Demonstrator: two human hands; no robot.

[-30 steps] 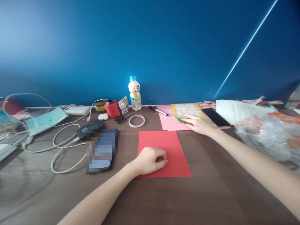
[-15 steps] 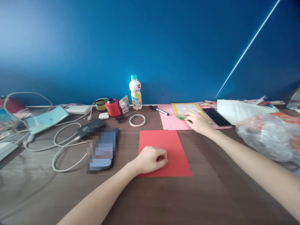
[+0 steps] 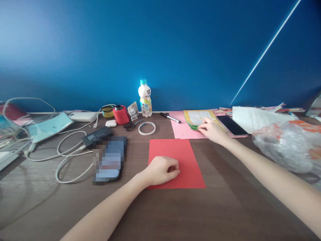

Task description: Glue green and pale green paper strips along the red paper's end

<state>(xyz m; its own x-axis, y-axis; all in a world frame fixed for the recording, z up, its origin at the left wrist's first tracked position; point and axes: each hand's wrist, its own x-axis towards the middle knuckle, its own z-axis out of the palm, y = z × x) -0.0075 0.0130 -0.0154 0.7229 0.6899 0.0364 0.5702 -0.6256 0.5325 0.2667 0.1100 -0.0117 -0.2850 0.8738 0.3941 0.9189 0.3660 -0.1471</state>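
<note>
A sheet of red paper (image 3: 185, 160) lies flat on the desk, and my left hand (image 3: 163, 170) rests on it with the fingers curled in; I see nothing held there. Farther back, my right hand (image 3: 212, 130) is closed in a pinch at the lower edge of a flat yellow-and-green packet (image 3: 198, 116). The packet's green edge is lifted at my fingertips, and its right part is partly behind my hand. Under the packet is pink paper (image 3: 177, 130), with a black marker (image 3: 170, 117) across its left side.
A phone (image 3: 232, 125) and a crumpled plastic bag (image 3: 283, 144) lie to the right. A tape roll (image 3: 146, 128), scissors (image 3: 130, 125) and a bottle (image 3: 145, 100) stand or lie behind the red sheet. At left are another phone (image 3: 111, 160), a power bank (image 3: 97, 137) and looped cables (image 3: 60, 169).
My right fingers have drawn together on the packet's green edge, which is now raised and bent. My left hand and the red paper stay put.
</note>
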